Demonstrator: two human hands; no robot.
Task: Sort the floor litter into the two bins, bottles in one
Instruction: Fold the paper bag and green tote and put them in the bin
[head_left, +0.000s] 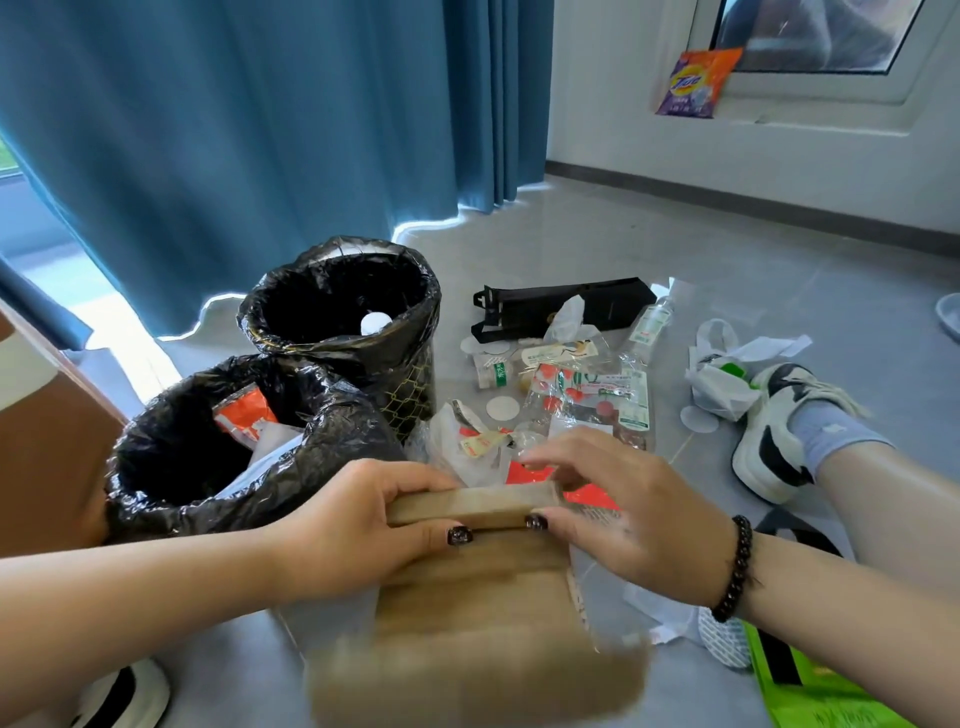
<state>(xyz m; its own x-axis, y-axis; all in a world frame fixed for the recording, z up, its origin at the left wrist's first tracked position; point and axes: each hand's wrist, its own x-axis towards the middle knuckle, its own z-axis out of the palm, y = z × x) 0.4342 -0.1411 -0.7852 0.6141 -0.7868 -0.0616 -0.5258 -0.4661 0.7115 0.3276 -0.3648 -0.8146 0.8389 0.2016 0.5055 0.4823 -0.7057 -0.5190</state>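
— So which step is this?
— Both hands grip a brown paper bag (467, 587): left hand (353, 525) and right hand (623, 514) pinch its folded top, near the nearer bin (156, 499).
— Next?
— Probably into that bin, which already holds wrappers; bottles (587, 400) lie right of the bins.

A brown paper bag (478, 639) blurs toward the bottom edge, its lower end smeared. The green packet (810, 691) is cut off at the frame's corner. Labels on the clear bottles (587, 400) are too small to read.
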